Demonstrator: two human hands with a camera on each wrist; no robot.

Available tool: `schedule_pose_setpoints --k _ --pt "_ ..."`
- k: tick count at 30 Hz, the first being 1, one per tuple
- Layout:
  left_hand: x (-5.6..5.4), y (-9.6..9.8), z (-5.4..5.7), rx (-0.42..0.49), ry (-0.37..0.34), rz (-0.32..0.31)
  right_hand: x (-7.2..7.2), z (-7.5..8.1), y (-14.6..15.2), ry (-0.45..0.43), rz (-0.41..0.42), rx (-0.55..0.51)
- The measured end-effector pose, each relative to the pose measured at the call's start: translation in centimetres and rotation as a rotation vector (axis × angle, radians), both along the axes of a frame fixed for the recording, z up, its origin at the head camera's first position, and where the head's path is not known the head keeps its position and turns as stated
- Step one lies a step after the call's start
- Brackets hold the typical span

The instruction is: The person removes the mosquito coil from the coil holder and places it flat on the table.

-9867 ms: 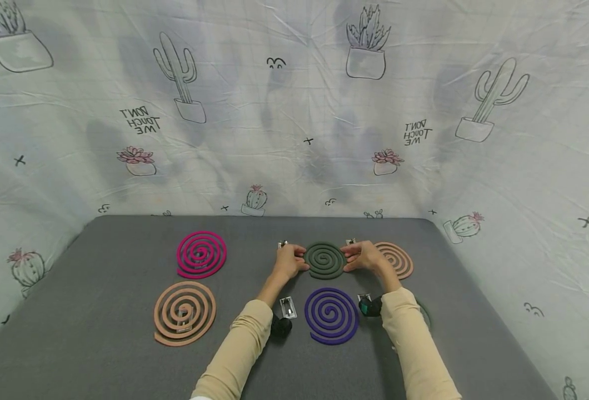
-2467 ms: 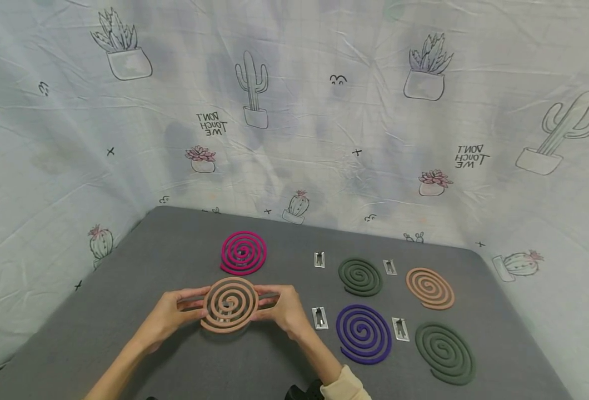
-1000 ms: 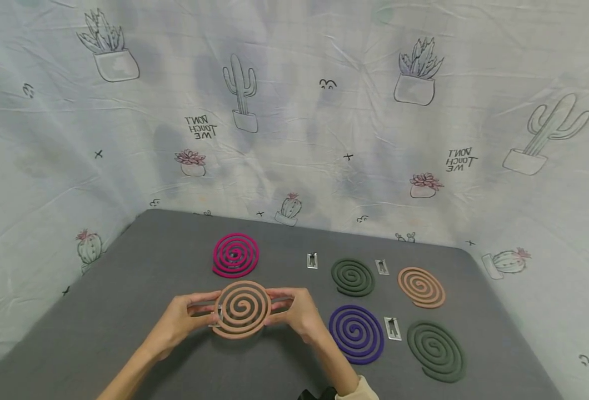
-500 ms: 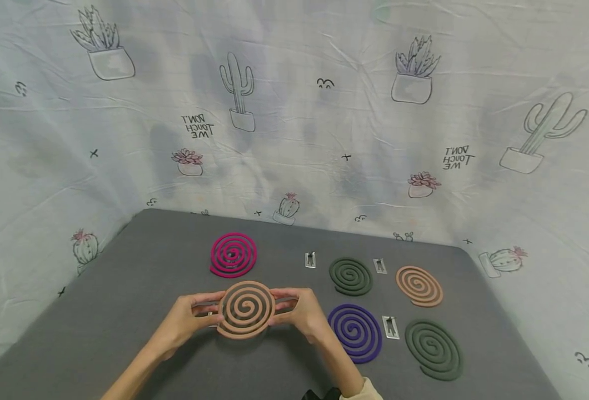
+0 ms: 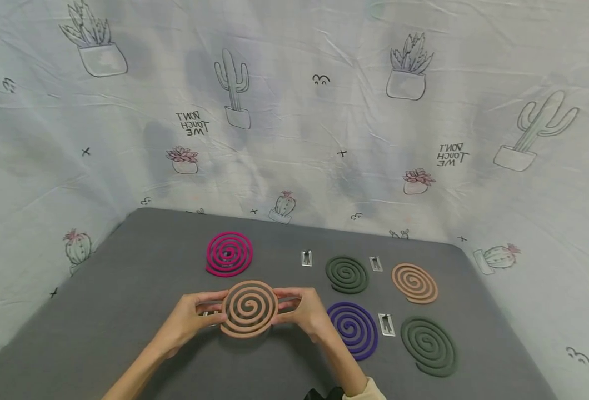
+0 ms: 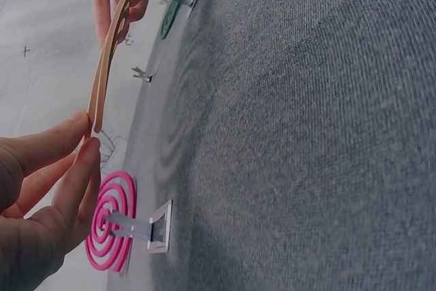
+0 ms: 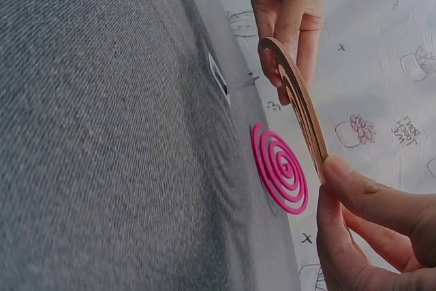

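Observation:
A tan mosquito coil [image 5: 250, 309] is held up off the grey table, its face tilted toward the head camera. My left hand [image 5: 186, 319] pinches its left edge between thumb and fingers. On the opposite edge, my right hand [image 5: 304, 314] pinches it the same way. Both wrist views show the coil [image 6: 105, 66] edge-on between the two hands. Below it on the table stands a small metal coil stand [image 6: 160, 226] with a raised prong, mostly hidden behind my left fingers in the head view. A pink mosquito coil [image 5: 229, 254] sits farther back, metal showing through its centre.
To the right lie a purple coil [image 5: 352, 331], partly behind my right wrist, two green coils [image 5: 347, 274] [image 5: 429, 346] and another tan coil [image 5: 415, 283]. Metal stands [image 5: 307, 258] [image 5: 376, 263] [image 5: 387, 325] stand between them. A white printed cloth [image 5: 294, 111] surrounds the table [image 5: 99, 311].
Earlier both hands held a green coil at the back right, now left lying there. They have since lifted the front-left tan coil and shifted it slightly right, away from its stand.

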State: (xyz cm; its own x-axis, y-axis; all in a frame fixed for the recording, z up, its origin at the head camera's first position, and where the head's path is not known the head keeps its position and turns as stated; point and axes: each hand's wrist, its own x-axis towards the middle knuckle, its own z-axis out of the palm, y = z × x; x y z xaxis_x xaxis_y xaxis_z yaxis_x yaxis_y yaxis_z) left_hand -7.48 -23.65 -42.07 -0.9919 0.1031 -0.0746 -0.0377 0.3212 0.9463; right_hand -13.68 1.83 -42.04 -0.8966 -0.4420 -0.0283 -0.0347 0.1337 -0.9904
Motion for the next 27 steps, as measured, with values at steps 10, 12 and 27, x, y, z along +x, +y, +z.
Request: schedule_pose_setpoints --k 10,12,27 --pt "-0.6 0.6 -0.1 0.009 0.023 -0.032 -0.1 0.2 0.8 0.006 -0.009 0.036" --pt "-0.7 0.8 -0.1 0.006 0.019 -0.031 -0.1 0.2 0.9 0.004 -0.01 0.037" --pt "-1.3 0.8 -0.3 0.037 0.04 -0.14 -0.2 0.4 2.2 -0.023 0.064 0.09"
